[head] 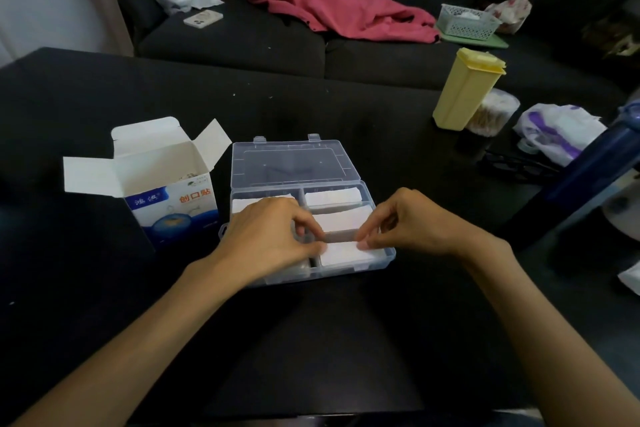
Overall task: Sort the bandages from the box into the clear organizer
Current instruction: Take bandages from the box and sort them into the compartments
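Here both hands, left (273,236) and right (412,222), pinched the ends of one bandage stack (341,236) over the organizer (388,255), likely to seat it flat in a right-hand compartment; box (166,191) open alongside.

The left hand (273,236) covers most of the left compartments of the clear plastic organizer (388,255); their contents cannot be determined. The interior of the open white-and-blue cardboard box (173,198) is mostly hidden by its walls. The dark blue cylindrical bottle (588,180) is cut off at the right edge.
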